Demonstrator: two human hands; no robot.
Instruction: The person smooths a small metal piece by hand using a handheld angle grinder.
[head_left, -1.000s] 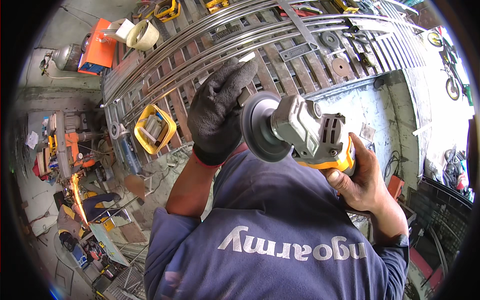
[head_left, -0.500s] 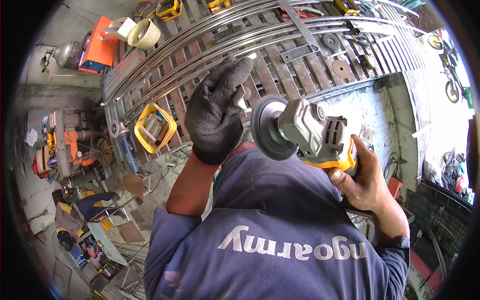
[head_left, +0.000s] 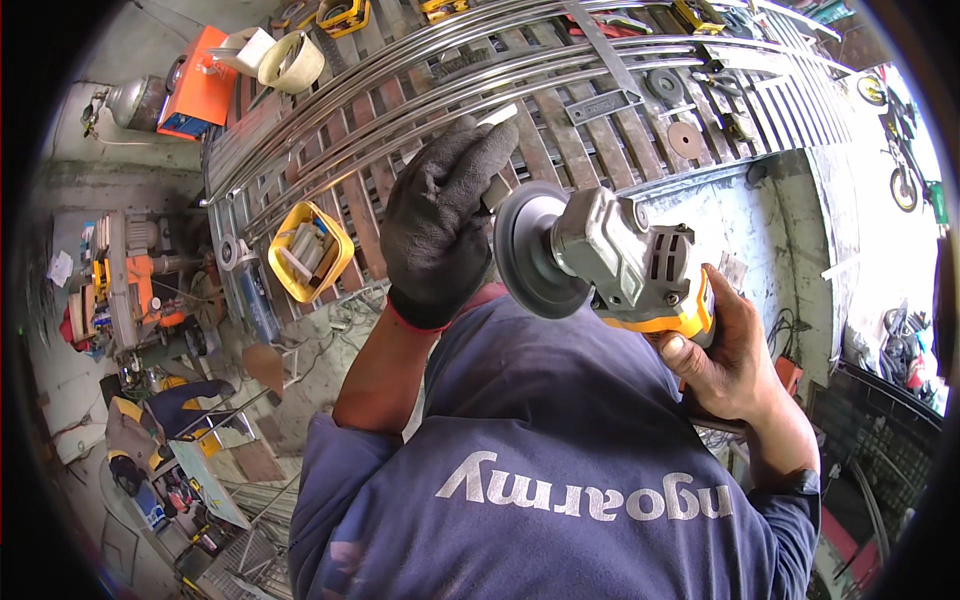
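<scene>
My left hand (head_left: 435,220), in a dark work glove, is closed around a small metal piece (head_left: 497,192). Part of that piece shows beside the fingers, close to the disc; the rest is hidden by the glove. My bare right hand (head_left: 735,365) grips the yellow rear body of an angle grinder (head_left: 625,250). Its grey disc (head_left: 535,255) faces my gloved hand, with its upper edge at the metal piece. Whether disc and piece touch, I cannot tell. Left of the glove, a yellow tub (head_left: 343,262) holds several short metal pieces.
A slatted metal bench (head_left: 550,120) spans the far side, with long metal rods (head_left: 400,75) along it. On it lie a flat bracket (head_left: 600,106) and a brown disc (head_left: 685,140). Another grinder (head_left: 255,295) rests left of the tub. An orange box (head_left: 198,85) stands far left.
The metal piece in my left hand has turned, and the gloved hand has shifted slightly right. The grinder has moved slightly left, so its disc is closer to the piece.
</scene>
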